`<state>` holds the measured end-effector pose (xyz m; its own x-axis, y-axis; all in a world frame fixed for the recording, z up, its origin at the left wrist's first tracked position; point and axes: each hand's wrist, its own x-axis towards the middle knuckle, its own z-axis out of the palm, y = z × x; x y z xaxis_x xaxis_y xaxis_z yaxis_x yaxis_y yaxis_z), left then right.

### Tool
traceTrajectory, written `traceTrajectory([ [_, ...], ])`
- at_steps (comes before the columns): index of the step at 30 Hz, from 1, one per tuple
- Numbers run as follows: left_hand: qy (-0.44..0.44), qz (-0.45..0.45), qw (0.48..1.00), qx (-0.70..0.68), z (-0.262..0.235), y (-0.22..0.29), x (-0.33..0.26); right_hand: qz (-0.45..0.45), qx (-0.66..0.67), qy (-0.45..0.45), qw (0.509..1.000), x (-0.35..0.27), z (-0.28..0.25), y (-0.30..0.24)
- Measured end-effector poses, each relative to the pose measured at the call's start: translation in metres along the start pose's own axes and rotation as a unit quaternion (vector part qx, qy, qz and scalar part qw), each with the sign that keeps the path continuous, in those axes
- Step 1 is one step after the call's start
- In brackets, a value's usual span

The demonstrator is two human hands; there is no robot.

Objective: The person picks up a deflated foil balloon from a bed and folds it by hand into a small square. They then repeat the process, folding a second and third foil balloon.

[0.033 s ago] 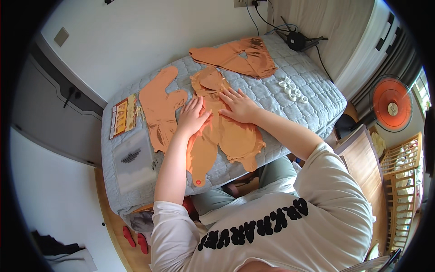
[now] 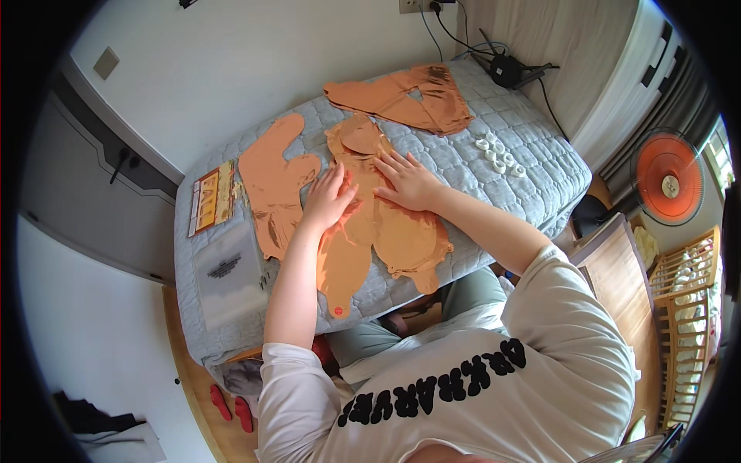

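Writing first: shirt (image 2: 532, 386) at 5 o'clock has big black block lettering (image 2: 436, 390) across it. Clear bag (image 2: 212, 297) at 8 o'clock carries small dark print, too fine to make out. Card (image 2: 208, 202) at 9 o'clock shows a row of small pictures with a red border; any text is too small. Fan (image 2: 668, 187) at 3 o'clock has a hub badge, illegible. Red round mark (image 2: 338, 311) on the center foil's 7 o'clock tab.

Center foil (image 2: 351, 262), orange and flat, lies mid-bed (image 2: 540, 197), both hands on it. Left hand (image 2: 326, 207): palm down, fingers close together, thumb out. Right hand (image 2: 411, 184): palm down, fingers spread. Neither looks to be pinching anything.

Left foil (image 2: 268, 189) at 10 o'clock, back foil (image 2: 405, 99) near 12, white rings (image 2: 499, 158) at 2.

Vs. earlier frame: nearly identical. Right hand same spot; left hand and thumb maybe a hair toward 12, hard to be sure. Foils, rings, card, bag unmoved.
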<state>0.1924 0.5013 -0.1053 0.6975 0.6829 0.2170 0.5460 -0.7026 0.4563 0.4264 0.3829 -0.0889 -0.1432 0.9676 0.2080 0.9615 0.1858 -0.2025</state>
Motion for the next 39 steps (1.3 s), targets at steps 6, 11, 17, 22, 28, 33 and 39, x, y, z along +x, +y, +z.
traceTrajectory([
  [6, 0.104, 0.013, 0.898, -0.427, -0.027, 0.004, -0.001, 0.007, -0.002, 0.005, 1.0, 0.0, 0.001, 0.001],
  [11, -0.021, 0.022, 0.955, -0.294, -0.069, 0.039, 0.026, 0.022, -0.012, -0.001, 1.0, -0.006, 0.001, 0.01],
  [17, -0.065, 0.029, 0.997, -0.016, -0.017, 0.039, 0.104, 0.016, -0.013, 0.017, 1.0, -0.004, 0.004, 0.007],
  [22, 0.004, 0.091, 0.986, 0.14, 0.021, 0.012, 0.136, 0.011, -0.009, 0.02, 1.0, -0.004, 0.003, 0.002],
  [28, -0.029, 0.064, 0.993, 0.098, 0.038, 0.009, 0.149, 0.011, -0.008, 0.029, 0.999, -0.006, 0.005, 0.007],
  [33, -0.024, 0.092, 0.993, 0.071, 0.039, -0.003, 0.16, 0.012, -0.006, 0.023, 1.0, -0.006, 0.003, 0.008],
  [39, -0.049, 0.067, 0.979, -0.186, 0.034, -0.009, 0.176, 0.013, -0.002, 0.017, 1.0, -0.005, 0.0, 0.004],
])
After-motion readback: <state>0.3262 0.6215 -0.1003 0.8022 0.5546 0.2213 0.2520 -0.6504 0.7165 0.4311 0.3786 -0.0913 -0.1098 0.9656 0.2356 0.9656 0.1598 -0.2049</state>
